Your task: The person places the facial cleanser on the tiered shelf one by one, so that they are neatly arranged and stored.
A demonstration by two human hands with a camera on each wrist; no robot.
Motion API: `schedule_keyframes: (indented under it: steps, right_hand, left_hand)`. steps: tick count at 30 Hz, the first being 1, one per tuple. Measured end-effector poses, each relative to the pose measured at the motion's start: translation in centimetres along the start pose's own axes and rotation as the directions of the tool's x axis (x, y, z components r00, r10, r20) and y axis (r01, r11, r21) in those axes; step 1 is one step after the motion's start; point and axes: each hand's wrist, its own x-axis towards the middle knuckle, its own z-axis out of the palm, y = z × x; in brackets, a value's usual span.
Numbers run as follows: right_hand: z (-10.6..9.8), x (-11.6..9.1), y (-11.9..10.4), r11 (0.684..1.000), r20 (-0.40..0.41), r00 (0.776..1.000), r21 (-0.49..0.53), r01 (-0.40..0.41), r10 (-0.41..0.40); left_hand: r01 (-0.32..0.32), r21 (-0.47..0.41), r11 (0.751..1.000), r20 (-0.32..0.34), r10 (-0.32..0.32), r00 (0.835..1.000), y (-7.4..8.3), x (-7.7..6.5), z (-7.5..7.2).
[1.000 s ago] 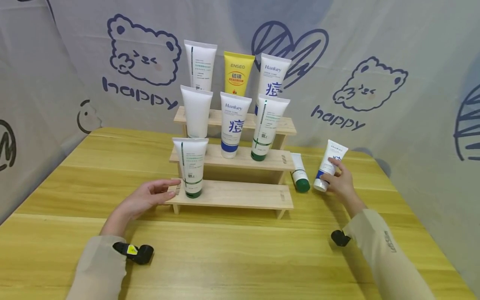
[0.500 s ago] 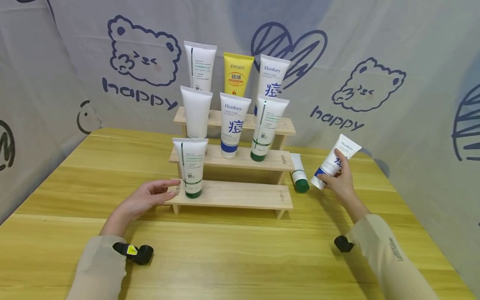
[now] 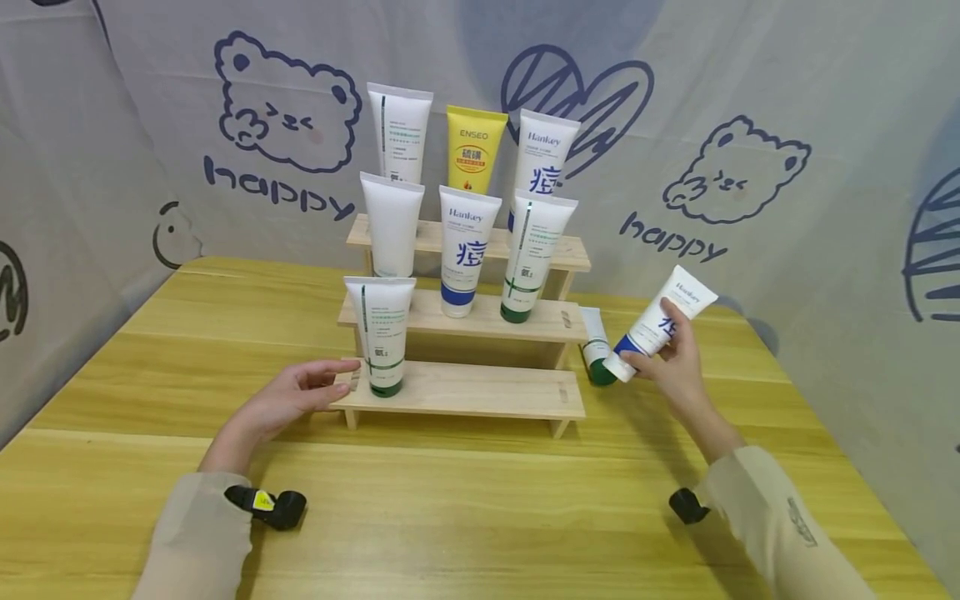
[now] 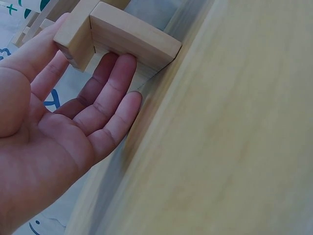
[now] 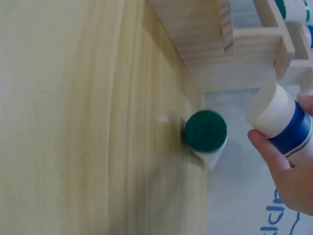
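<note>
My left hand [image 3: 288, 393] grips the left end of the bottom step of a three-tier wooden display rack [image 3: 480, 390]; in the left wrist view its fingers [image 4: 105, 105] curl under the step. With my right hand [image 3: 681, 375] I hold a white Hankey squeeze tube [image 3: 647, 327], raised and tilted right of the rack, its white cap [image 5: 269, 110] pointing down and leftward. Just beneath lies a green-capped white tube [image 3: 595, 342] on the table, partly covered by the held one. A green-capped tube [image 3: 386, 333] stands on the bottom step at the left.
On the middle step stand a plain white tube [image 3: 392, 225], a Hankey tube [image 3: 467, 250] and a green-banded tube [image 3: 536, 254]. The top step bears a white tube [image 3: 405, 129], a yellow tube [image 3: 474, 154] and another Hankey tube [image 3: 545, 146]. Printed cloth [image 3: 450, 50] hangs behind.
My right hand has lifted the Hankey tube off the table, tilted it, and brought it leftward over the green cap of the lying tube. The left hand stays put.
</note>
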Motion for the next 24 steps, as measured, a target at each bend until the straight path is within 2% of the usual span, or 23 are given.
schedule_keyframes:
  steps: [3,6,12,18,24]
  right_hand:
    - [0.2,-0.2,0.0,0.991,0.027,0.998,0.122,0.046,-0.05]
    - [1.8,-1.8,-2.9,0.993,0.045,0.996,0.092,0.075,-0.08]
    - [4.3,-3.6,-6.4,0.993,0.033,0.993,0.011,0.117,-0.118]
    - [5.8,-4.4,-7.8,0.981,0.032,0.98,0.009,0.195,-0.195]
    - [6.8,-5.0,-8.1,0.962,0.111,0.956,0.049,0.268,-0.272]
  left_hand:
    - [-0.003,0.0,1.0,0.0,0.003,1.0,0.0,0.0,0.0]
    - [-0.007,0.001,1.0,0.0,0.007,1.0,-0.1,0.0,0.0]
    - [-0.007,0.001,1.0,-0.001,0.007,1.0,-0.1,0.1,0.0]
    - [0.003,0.0,1.0,0.0,-0.003,1.0,0.0,0.1,0.0]
    - [-0.003,-0.002,1.0,0.002,0.003,1.0,-0.1,0.1,0.0]
